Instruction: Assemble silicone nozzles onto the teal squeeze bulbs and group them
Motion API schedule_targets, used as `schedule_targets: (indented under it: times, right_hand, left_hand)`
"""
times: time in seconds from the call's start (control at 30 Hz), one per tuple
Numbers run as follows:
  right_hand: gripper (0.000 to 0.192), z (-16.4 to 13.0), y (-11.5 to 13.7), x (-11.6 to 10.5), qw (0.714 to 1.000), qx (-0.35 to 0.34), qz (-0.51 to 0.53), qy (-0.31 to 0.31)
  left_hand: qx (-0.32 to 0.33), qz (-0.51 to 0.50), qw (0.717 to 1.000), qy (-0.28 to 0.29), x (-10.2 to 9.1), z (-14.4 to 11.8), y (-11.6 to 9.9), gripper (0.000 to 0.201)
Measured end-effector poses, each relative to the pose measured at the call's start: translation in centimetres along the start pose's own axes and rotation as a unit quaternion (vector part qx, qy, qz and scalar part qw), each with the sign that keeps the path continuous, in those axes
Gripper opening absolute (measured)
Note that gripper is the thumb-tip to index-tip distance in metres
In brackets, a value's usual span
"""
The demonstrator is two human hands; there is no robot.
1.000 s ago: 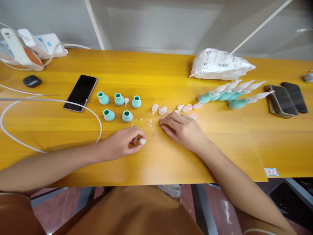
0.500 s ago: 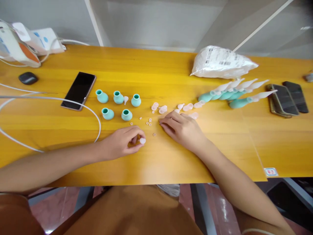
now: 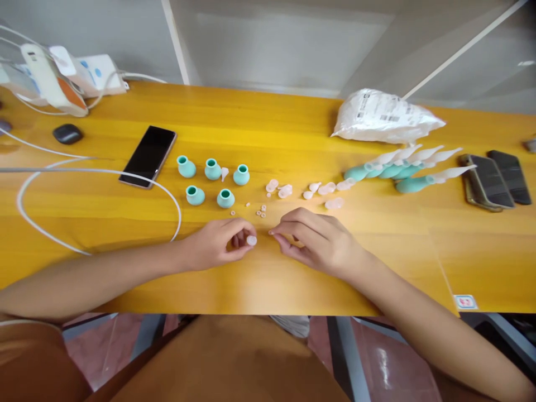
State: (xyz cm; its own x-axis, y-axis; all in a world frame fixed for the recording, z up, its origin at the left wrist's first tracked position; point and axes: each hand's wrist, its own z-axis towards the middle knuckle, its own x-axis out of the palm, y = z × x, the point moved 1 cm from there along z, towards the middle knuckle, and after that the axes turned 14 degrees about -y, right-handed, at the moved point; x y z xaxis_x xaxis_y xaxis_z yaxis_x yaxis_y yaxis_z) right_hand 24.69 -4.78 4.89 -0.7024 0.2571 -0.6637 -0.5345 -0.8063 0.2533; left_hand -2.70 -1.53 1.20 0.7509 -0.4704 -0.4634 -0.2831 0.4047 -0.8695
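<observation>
Small pale-pink translucent cap (image 3: 252,240) sits pinched at tips of left hand (image 3: 218,247), fingers curled tight round it, hand resting on the yellow wooden worktop (image 3: 268,279) near its front edge, abt mid-width. Right hand (image 3: 319,240) just beside, thumb & forefinger closed on a tiny pinkish ring (image 3: 272,231), barely visible; other fingers loosely bent. The two hands' tips near each other, not touching.

Just behind the hands, twd the back edge: scatter of tiny pinkish rings (image 3: 261,211) loose on the wood, then a row of pale-pink translucent caps (image 3: 310,190) running right. Left of those, five small teal rubber bulbs (image 3: 213,169) w/ open necks up, in 3 + 2 rows, one pale cone tip (image 3: 224,173) betw two of the back row. Nothing lies betw hands and those parts.

Further right: cluster of assembled teal bulbs w/ long clear nozzles (image 3: 402,164) lying on their sides, nozzles pointing right. Behind them a white crinkled plastic bag (image 3: 385,117) near the back edge. Far right end: two dark phones (image 3: 496,178) side by side.

Left side: black smartphone (image 3: 148,155) face up, angled; white cable (image 3: 96,173) loops across the wood in front of it, well clear of left forearm. Small dark oval case (image 3: 67,133) and white power strip w/ plugs (image 3: 62,84) at back-left corner.
</observation>
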Motion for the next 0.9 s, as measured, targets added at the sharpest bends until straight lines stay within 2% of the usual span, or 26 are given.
schedule_targets:
  times: [0.17,0.43,0.63,0.77,0.9]
  right_hand:
    - [0.018,-0.1,1.5,1.5,0.998,0.035,0.043,-0.017]
    - [0.03,-0.9,1.8,3.2,0.982,0.087,0.143,-0.088]
    - [0.036,-1.4,2.2,3.4,0.979,0.105,0.156,-0.073]
    - [0.034,-1.6,1.9,3.1,0.976,0.116,0.173,-0.058]
    - [0.025,-1.2,0.3,1.9,0.975,0.153,0.104,-0.122]
  left_hand:
    - [0.005,-0.021,1.0,-0.007,-0.1,0.0,0.0,0.01]
    - [0.028,-0.065,0.997,-0.039,-0.1,-0.3,0.2,0.015]
    - [0.029,-0.133,0.989,-0.051,0.2,-0.4,0.5,0.031]
    - [0.023,-0.114,0.992,-0.057,0.1,-0.4,0.3,0.03]
    - [0.024,-0.06,0.996,-0.068,0.0,-0.5,-0.2,0.02]
